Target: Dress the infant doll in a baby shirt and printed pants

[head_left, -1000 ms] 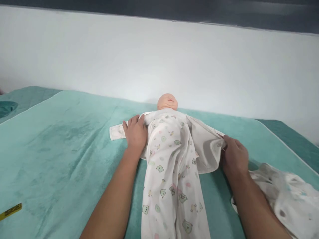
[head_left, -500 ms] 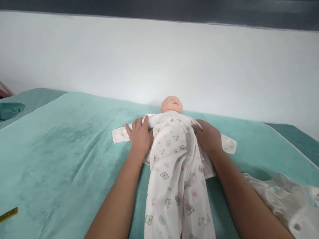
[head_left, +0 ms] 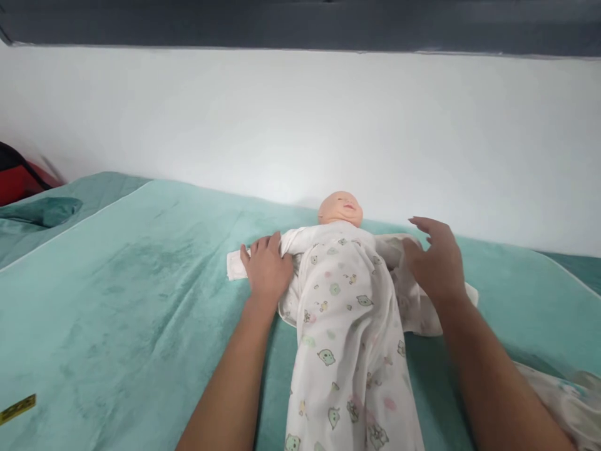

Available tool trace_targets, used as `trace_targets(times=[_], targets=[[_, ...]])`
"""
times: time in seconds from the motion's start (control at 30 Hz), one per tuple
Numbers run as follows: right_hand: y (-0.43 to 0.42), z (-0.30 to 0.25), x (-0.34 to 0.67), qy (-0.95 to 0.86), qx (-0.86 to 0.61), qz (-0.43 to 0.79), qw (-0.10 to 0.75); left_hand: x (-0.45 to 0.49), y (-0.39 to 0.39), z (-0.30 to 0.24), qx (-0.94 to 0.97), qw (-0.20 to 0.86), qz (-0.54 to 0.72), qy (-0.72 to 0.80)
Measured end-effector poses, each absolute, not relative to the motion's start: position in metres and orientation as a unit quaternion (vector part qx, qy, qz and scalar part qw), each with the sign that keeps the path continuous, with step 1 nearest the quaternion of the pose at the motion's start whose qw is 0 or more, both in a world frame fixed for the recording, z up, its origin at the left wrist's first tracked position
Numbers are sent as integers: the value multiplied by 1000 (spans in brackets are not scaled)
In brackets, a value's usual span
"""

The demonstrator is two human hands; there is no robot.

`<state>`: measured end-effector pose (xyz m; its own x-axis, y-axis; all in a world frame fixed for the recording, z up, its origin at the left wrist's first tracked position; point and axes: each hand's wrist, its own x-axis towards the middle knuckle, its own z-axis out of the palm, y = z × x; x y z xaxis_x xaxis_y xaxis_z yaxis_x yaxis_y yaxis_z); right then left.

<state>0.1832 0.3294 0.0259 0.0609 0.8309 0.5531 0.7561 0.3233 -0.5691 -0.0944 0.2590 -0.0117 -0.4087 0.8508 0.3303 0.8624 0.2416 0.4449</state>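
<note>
A baby doll (head_left: pixel 340 208) lies on its back, head toward the wall. White baby trousers (head_left: pixel 347 338) printed with green and pink figures cover it from the chest down. A white baby shirt (head_left: pixel 425 310) is spread open beneath it, its sleeves reaching out on both sides. My left hand (head_left: pixel 270 264) rests with fingers spread on the left sleeve beside the doll. My right hand (head_left: pixel 436 260) is raised over the right side of the shirt, thumb and fingers apart. Whether its fingers touch the cloth I cannot tell.
The doll lies on a green padded sheet (head_left: pixel 141 313) against a white wall (head_left: pixel 235 125). At the lower right is a crumpled pale printed cloth (head_left: pixel 558 394). A yellow and black strip (head_left: pixel 17 409) lies lower left; a red and black object (head_left: pixel 21 175) stands far left.
My right hand has moved off the doll's side, out to the right, and its fingers have opened. The shirt's right side now lies further out. My view has shifted left.
</note>
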Motion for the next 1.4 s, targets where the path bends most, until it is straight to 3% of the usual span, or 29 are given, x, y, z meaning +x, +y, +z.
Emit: trace_targets(times=[0.1, 0.2, 0.3, 0.6, 0.93, 1.2, 1.4], targets=[[307, 56, 132, -765, -493, 121, 398, -94, 260, -9, -532, -10, -314, -786], [304, 70, 69, -883, -378, 162, 225, -97, 259, -6, -527, -21, -326, -784], [318, 67, 19, -947, -306, 92, 41, -99, 258, -5, -535, -24, -326, -779], [334, 61, -8, -944, -308, -8, -116, -101, 259, -12, -561, 10, -285, -777], [339, 87, 6, -930, -311, -76, -180, -98, 252, -3, -529, 20, -318, -787], [343, 121, 46, -900, -397, -75, -165, -101, 250, -3, -518, -16, -302, -800], [335, 119, 51, -908, -378, -89, -158, -101, 250, -5, -522, -26, -263, -811]])
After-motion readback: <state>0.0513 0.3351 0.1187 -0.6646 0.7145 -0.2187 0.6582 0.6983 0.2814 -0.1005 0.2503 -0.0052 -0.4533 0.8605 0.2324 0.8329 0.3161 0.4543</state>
